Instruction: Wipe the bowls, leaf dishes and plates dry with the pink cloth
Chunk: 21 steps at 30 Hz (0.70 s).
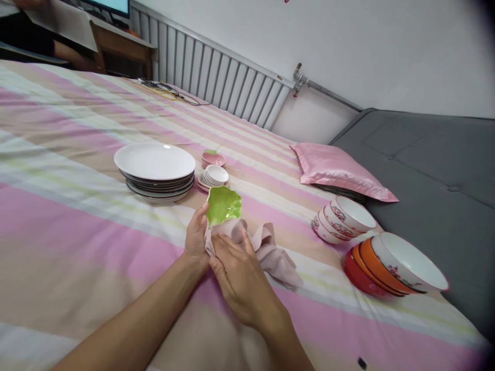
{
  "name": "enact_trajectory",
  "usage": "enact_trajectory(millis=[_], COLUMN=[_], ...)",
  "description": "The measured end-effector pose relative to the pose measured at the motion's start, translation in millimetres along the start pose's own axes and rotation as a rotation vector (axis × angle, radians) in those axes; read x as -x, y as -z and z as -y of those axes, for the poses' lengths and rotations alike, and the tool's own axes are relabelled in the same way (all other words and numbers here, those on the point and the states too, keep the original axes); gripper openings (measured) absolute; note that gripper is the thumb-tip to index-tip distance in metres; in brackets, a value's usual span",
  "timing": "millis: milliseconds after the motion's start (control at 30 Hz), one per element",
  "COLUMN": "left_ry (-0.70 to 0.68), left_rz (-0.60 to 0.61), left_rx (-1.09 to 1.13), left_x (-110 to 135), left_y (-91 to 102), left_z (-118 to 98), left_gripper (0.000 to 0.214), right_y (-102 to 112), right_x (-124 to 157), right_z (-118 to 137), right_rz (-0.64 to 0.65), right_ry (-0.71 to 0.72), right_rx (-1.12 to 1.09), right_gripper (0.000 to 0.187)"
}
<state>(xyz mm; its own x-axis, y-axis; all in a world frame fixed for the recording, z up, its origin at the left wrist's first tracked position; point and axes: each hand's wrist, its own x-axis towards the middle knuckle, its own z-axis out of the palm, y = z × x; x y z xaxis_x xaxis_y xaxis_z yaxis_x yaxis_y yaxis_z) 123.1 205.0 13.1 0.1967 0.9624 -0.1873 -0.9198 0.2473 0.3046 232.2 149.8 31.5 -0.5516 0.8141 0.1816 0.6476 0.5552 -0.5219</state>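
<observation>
The left hand [196,237] grasps the small green leaf-shaped ceramic dish [223,204] at its near left edge, fingers closed behind it and thumb at the rim. The dish is held tilted, with its glossy inside facing the camera, just above the striped pink, cream and green bedspread [77,216].

The right hand [237,275] is closed on the pale pink cloth [270,252] and presses it against the lower edge of the dish. The loose end of the cloth trails to the right and rests on the bedspread.

Surrounding items on the bed:
- Stack of white round plates [154,161], beyond the hands to the left.
- Stack of small white saucers [216,175], just behind the dish, with a small pink dish [213,158] behind it.
- Tilted stack of white bowls with red pattern [344,216], to the right.
- Tilted stack of large red and orange bowls [386,268], nearer on the right.
- Pink satin pillow [336,167], beyond the bowls.
</observation>
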Motion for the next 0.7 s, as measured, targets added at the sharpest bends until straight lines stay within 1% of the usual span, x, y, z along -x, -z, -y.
enact_trajectory(millis=[200,333,533,700], left_ry=[0.008,0.005,0.030,0.029], left_rz=[-0.032,-0.037,-0.013,-0.041], left_rx=[-0.020,-0.033,-0.084,-0.090], left_x=[2.6,3.8,4.1,4.0], left_y=[-2.9,-4.6,-2.4,-0.3], left_z=[1.3,2.5,7.3,9.8], left_gripper=[0.038,0.037,0.034,0.032], right_y=[-6.9,-13.6,-17.2,-15.1], right_x=[-0.5,-3.0,-6.1,-5.6], right_z=[-2.9,-9.3,-15.8,-16.5], right_rz=[-0.008,-0.032,-0.090,-0.110], right_ry=[0.004,0.009,-0.067,-0.086], right_rx=[0.098,0.159,0.197,0.193], right_gripper=[0.039,0.047,0.050,0.049])
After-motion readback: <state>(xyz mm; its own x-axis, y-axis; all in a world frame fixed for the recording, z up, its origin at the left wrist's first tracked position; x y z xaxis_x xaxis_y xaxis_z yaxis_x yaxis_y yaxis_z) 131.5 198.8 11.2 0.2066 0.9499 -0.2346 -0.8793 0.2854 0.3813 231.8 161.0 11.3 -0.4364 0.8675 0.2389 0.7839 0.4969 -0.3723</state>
